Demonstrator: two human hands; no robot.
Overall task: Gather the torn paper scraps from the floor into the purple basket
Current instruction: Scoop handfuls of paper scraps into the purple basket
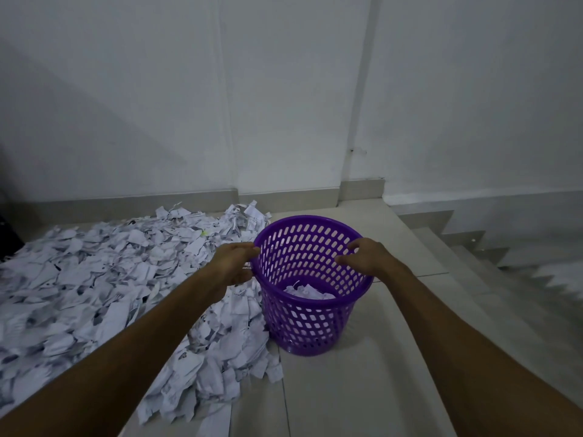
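1. Nearest us, both our forearms reach forward over the pale tiled floor (315,398), one on each side of the purple basket (310,313), so the rim can be taken from both sides at once.
2. The paper scraps (94,279) lie in a thick drift on our left, its edge touching the basket's left side; we judge the basket stands there so each load travels only a short way.
3. Our left hand (235,263) sits at the left rim with fingers curled round the edge and the thumb below it, which looks like a closed hold on the rim.
4. Our right hand (362,255) rests at the right rim with fingers loosely bent and spread; we cannot tell whether it grips the plastic or only touches it.
5. Inside, a small clump of scraps covers the bottom, so we judge the job barely begun, the basket nearly empty and most paper outside it.
6. Farther off, the drift runs to the skirting under the white wall (284,89), and steps (473,244) drop away on our right.
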